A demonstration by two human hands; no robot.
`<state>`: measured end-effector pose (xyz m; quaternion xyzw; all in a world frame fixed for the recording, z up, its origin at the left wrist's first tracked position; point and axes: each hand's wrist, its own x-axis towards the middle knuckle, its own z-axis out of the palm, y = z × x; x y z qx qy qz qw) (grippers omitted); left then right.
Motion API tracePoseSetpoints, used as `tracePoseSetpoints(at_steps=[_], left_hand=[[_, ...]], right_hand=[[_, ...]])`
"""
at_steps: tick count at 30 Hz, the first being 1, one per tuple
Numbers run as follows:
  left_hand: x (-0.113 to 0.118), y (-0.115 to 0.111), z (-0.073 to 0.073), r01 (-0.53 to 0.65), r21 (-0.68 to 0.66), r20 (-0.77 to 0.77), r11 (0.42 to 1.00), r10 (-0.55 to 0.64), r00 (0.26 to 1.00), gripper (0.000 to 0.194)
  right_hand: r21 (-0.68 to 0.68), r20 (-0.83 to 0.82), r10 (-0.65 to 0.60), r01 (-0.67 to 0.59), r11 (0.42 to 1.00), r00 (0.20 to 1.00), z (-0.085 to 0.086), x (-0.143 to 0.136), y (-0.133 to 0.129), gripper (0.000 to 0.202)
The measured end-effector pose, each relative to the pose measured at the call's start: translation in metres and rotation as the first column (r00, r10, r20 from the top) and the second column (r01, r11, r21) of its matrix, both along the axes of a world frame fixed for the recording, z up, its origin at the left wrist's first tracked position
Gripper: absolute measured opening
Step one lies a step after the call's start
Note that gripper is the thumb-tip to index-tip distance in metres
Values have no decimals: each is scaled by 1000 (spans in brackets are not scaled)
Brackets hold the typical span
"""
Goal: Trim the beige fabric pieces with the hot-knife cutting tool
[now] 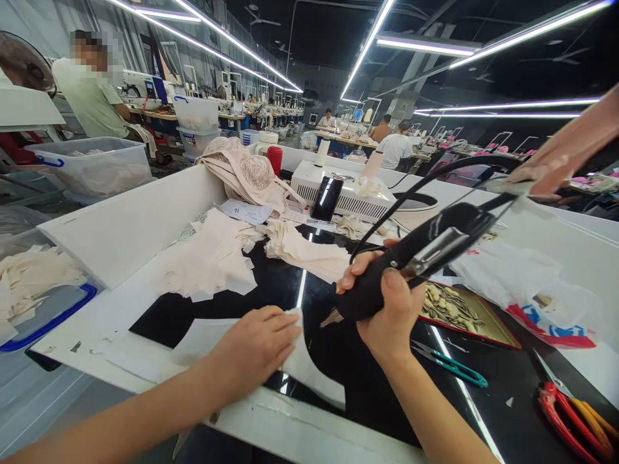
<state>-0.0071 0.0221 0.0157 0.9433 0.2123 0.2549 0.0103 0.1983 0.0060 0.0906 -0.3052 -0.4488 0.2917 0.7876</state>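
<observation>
My right hand (391, 309) is wrapped around a black corded hand tool (387, 283) with a shiny metal lever along its side. The tool points up and to the right, and a black cable loops above it. My left hand (261, 348) is closed at the edge of a white fabric piece (319, 377), whose corner shows by the fingertips. This piece lies partly on the black glossy tabletop (358, 380). Another person's hand (546, 174) reaches in from the upper right, close to the tool's far end, blurred. Pale cut fabric pieces (213, 254) lie beyond my left hand.
Teal snips (454, 367) and red-handled scissors (563, 412) lie at right, near a tray of seeds (459, 309) and a plastic bag (527, 277). Behind stand a phone (327, 200), a white vented machine (309, 177) and beige bras (242, 171). Low white walls edge the table.
</observation>
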Motion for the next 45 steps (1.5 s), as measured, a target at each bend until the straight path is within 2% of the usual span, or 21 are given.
tracePoseSetpoints(at_steps=[3,5,9,14,17,22,25,29,32,38,45], left_hand=[[-10,20,1,-56,1,-44,998,56,997,29],[-13,24,2,-70,41,-54,997,72,996,32],[-6,11,9,-31,105,-13,994,32,999,30],[12,-12,16,131,141,53,981,-140,989,24],[22,-13,14,182,185,45,966,-193,980,23],[34,-9,7,197,213,38,957,-210,977,19],[36,-7,6,200,203,19,959,-208,978,19],[35,-3,6,224,125,-34,966,-222,974,23],[34,-1,5,198,83,-16,977,-198,980,23],[35,-1,2,169,82,23,982,-171,985,24],[35,1,1,174,108,-3,979,-175,985,23]], right_hand=[[-14,-8,5,-5,1000,1000,3,8,-10,37],[-11,-6,8,-8,1000,1000,2,11,-16,35],[6,-10,11,-11,1000,1000,-4,13,-22,36],[7,12,8,-8,1000,1000,-9,11,-20,39],[1,22,1,-1,1000,1000,-13,11,-19,41],[14,36,-6,6,1000,999,-16,12,-20,38],[25,39,0,-1,1000,999,-16,12,-20,39],[34,28,-1,0,999,1000,-15,11,-20,40],[38,28,4,-5,999,1000,-16,12,-19,36],[41,24,9,-10,999,1000,-17,12,-20,35],[32,28,8,-9,999,1000,-14,15,-21,40]])
